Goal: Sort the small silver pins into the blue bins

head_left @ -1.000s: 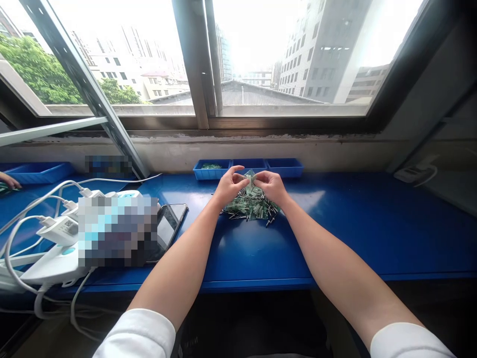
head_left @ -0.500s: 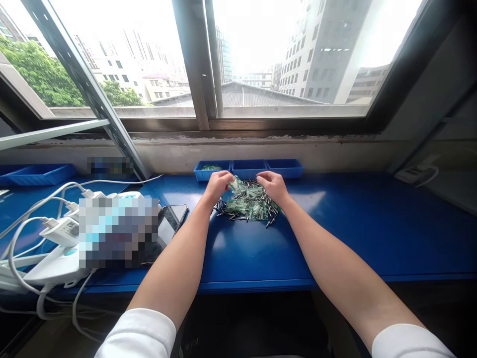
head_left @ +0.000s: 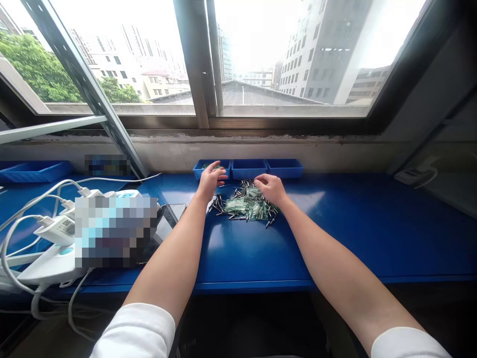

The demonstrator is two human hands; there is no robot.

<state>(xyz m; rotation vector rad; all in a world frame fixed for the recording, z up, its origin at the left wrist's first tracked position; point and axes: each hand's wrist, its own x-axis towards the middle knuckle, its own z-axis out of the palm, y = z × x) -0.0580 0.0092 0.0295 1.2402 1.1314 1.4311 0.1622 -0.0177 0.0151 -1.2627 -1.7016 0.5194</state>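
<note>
My left hand (head_left: pixel 212 180) is raised at the front of the left blue bin (head_left: pixel 199 174), its fingers spread and nothing visible in them. Green pieces show inside that bin, partly behind the hand. My right hand (head_left: pixel 273 190) hovers at the right side of the pile, thumb and fingertips pinched together; whatever they may hold is too small to make out. Between the hands lie green, shiny flat pieces (head_left: pixel 242 206), mixed with many thin dark metal pin-like parts (head_left: pixel 269 222). The right hand covers part of this heap.
Two more blue bins (head_left: pixel 249 175) adjoin the left one along the wall. To the left are a white power strip (head_left: pixel 55 266) with plugs and cables, a phone-like dark slab (head_left: pixel 172 214) and a blue tray (head_left: pixel 44 171). A metal shelf post (head_left: pixel 95 94) rises behind them.
My left hand has moved up and left from the pile to the left bin and opened; the green piece it held has left its fingers. My right hand has shifted only slightly.
</note>
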